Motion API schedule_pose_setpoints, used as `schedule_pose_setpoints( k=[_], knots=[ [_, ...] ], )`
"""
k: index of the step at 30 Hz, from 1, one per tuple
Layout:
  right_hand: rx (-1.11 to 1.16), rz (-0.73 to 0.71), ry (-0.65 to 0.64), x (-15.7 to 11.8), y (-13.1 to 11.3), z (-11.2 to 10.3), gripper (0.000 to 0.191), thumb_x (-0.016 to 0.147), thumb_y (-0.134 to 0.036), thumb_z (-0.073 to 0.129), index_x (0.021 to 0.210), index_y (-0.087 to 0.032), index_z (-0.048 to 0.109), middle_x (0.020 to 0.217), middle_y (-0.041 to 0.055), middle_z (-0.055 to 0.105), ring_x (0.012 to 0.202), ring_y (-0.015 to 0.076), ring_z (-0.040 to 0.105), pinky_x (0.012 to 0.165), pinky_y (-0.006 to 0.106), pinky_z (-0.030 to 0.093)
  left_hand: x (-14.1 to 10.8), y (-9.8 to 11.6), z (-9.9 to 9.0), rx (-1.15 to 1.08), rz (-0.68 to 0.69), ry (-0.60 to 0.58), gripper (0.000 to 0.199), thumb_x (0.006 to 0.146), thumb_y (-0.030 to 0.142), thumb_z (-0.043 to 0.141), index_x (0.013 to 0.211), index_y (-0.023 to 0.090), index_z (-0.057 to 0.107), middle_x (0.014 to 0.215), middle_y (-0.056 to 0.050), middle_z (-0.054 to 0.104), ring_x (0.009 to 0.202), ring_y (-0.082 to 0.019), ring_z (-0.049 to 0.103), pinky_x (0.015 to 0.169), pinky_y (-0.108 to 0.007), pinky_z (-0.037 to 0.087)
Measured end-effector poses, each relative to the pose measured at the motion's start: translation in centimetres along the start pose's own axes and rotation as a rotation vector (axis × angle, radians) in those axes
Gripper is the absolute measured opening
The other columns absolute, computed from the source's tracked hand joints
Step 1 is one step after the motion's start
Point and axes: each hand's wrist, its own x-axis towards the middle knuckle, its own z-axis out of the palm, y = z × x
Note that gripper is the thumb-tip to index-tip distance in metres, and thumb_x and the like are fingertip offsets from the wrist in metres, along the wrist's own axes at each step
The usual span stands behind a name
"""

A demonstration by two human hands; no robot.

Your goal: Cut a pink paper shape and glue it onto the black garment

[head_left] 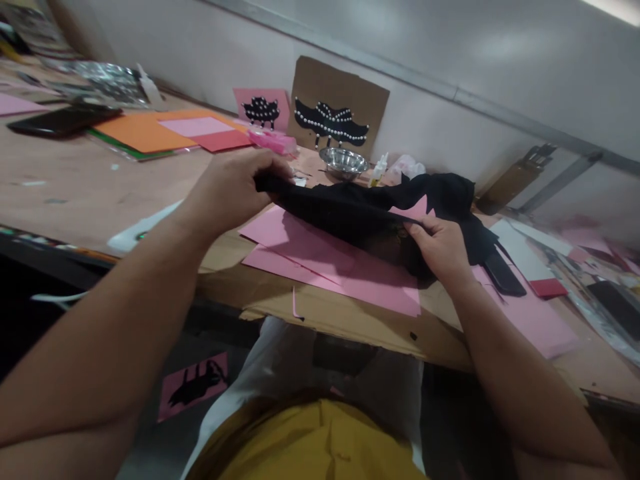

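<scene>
- Head view: both hands on the black cloth point(340, 213), top edge pulled nearly straight between them.
- Left hand point(240, 187): fingers curled closed, cloth's left end pinched under them. Thumb contact mostly hidden, so exact grip can't be told.
- Right hand point(443, 250): thumb pressed down on the cloth's near edge, edge caught between thumb and bent fingers. Other fingertips are out of sight, so can't tell how far they reach under it.
- Cloth runs from left fingers, slanting down to right thumb; slack part hangs below that line, darkening toward the right hand. Bulk of it is bunched beyond the right hand, on the table point(75, 180) side near the wall.
- Pink sheets point(320, 280) below the cloth, overlapping, shaded by it. They sit on cardboard point(360, 333) at the table edge.
- Pointed pink scrap point(423, 208) shows just behind the cloth edge, near the right thumb.
- Behind the cloth: metal bowl point(344, 163), glue bottle point(379, 170) just right of it.
- Against the wall: pink card point(240, 100) and brown board point(345, 77), each with a beaded black shape.
- Orange sheet point(145, 133) well left of the cloth.
- Dark flat object point(504, 275) right of the right hand.
</scene>
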Motion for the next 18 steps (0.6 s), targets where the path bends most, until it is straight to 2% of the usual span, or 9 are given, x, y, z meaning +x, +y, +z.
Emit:
schedule_pose_setpoints(
  k=[3, 5, 7, 9, 10, 11, 13, 16, 18],
  knots=[
    [0.008, -0.033, -0.008, -0.3, -0.3, -0.1, 0.028, 0.086, -0.039, 0.061, 0.077, -0.017, 0.078, 0.067, 0.0007, 0.067, 0.064, 0.0154, 0.057, 0.061, 0.026, 0.04, -0.7, -0.2, -0.2, -0.087, -0.01, 0.023, 0.03, 0.086, 0.025, 0.056, 0.109, 0.019, 0.072, 0.111, -0.003, 0.073, 0.099, -0.019, 0.063, 0.097, -0.033, 0.047],
    [0.011, -0.091, -0.103, -0.6, -0.7, -0.7, 0.028, 0.087, -0.04, 0.063, 0.076, -0.018, 0.078, 0.068, 0.0008, 0.068, 0.066, 0.0163, 0.06, 0.063, 0.027, 0.044, -1.5, -1.0, -0.5, -0.182, 0.025, -0.036, 0.028, 0.089, 0.034, 0.058, 0.107, 0.021, 0.074, 0.109, -0.003, 0.075, 0.102, -0.021, 0.065, 0.099, -0.034, 0.047],
    [0.031, -0.173, -0.37, -1.0, -1.1, -1.5, 0.024, 0.084, -0.043, 0.07, 0.08, -0.021, 0.08, 0.077, 0.0014, 0.073, 0.072, 0.0178, 0.065, 0.07, 0.027, 0.05, -2.4, -2.0, -0.9, -0.304, 0.088, -0.174, 0.024, 0.088, 0.04, 0.061, 0.1, 0.025, 0.076, 0.115, -0.001, 0.075, 0.11, -0.022, 0.065, 0.105, -0.036, 0.046],
    [0.07, -0.212, -0.709, -1.3, -1.5, -2.6, 0.026, 0.078, -0.044, 0.077, 0.095, -0.024, 0.081, 0.095, 0.0026, 0.077, 0.086, 0.0198, 0.07, 0.08, 0.028, 0.054, -3.4, -3.2, -1.2, -0.29, 0.17, -0.395, 0.022, 0.087, 0.037, 0.06, 0.097, 0.029, 0.078, 0.125, 0.001, 0.072, 0.122, -0.023, 0.06, 0.113, -0.04, 0.04],
    [0.086, -0.21, -0.834, -1.4, -1.6, -3.0, 0.032, 0.077, -0.045, 0.079, 0.103, -0.026, 0.08, 0.104, 0.0031, 0.077, 0.092, 0.0204, 0.071, 0.084, 0.029, 0.055, -3.9, -3.7, -1.2, -0.244, 0.175, -0.469, 0.023, 0.087, 0.034, 0.058, 0.096, 0.03, 0.078, 0.129, 0.002, 0.07, 0.126, -0.023, 0.058, 0.115, -0.043, 0.037],
    [0.1, -0.204, -0.895, -1.4, -1.7, -3.4, 0.036, 0.079, -0.045, 0.078, 0.11, -0.028, 0.078, 0.11, 0.0033, 0.076, 0.097, 0.0206, 0.071, 0.088, 0.029, 0.055, -4.3, -4.1, -1.2, -0.201, 0.18, -0.534, 0.024, 0.085, 0.031, 0.056, 0.095, 0.031, 0.078, 0.132, 0.002, 0.069, 0.129, -0.024, 0.056, 0.117, -0.045, 0.035],
    [0.126, -0.221, -0.816, -1.4, -1.8, -3.7, 0.03, 0.088, -0.044, 0.068, 0.112, -0.029, 0.078, 0.113, 0.003, 0.076, 0.101, 0.0197, 0.071, 0.09, 0.03, 0.055, -5.1, -4.5, -1.1, -0.125, 0.164, -0.587, 0.03, 0.083, 0.023, 0.051, 0.093, 0.031, 0.078, 0.135, 0.004, 0.066, 0.134, -0.024, 0.052, 0.118, -0.047, 0.033],
    [0.126, -0.321, -0.449, -1.0, -2.1, -3.0, 0.025, 0.095, -0.038, 0.058, 0.106, -0.029, 0.079, 0.105, 0.0027, 0.077, 0.097, 0.0188, 0.072, 0.089, 0.032, 0.056, -6.0, -4.7, -0.6, -0.096, 0.135, -0.551, 0.033, 0.075, 0.018, 0.05, 0.085, 0.032, 0.078, 0.134, 0.006, 0.066, 0.137, -0.025, 0.048, 0.12, -0.046, 0.031],
    [0.071, -0.376, -0.259, -0.8, -2.7, -2.0, 0.023, 0.095, -0.032, 0.058, 0.104, -0.029, 0.079, 0.101, 0.0021, 0.078, 0.093, 0.0191, 0.072, 0.091, 0.035, 0.056, -6.4, -4.8, -0.3, -0.106, 0.115, -0.509, 0.031, 0.07, 0.018, 0.052, 0.078, 0.034, 0.077, 0.129, 0.006, 0.069, 0.135, -0.027, 0.051, 0.12, -0.045, 0.03]
  ],
)
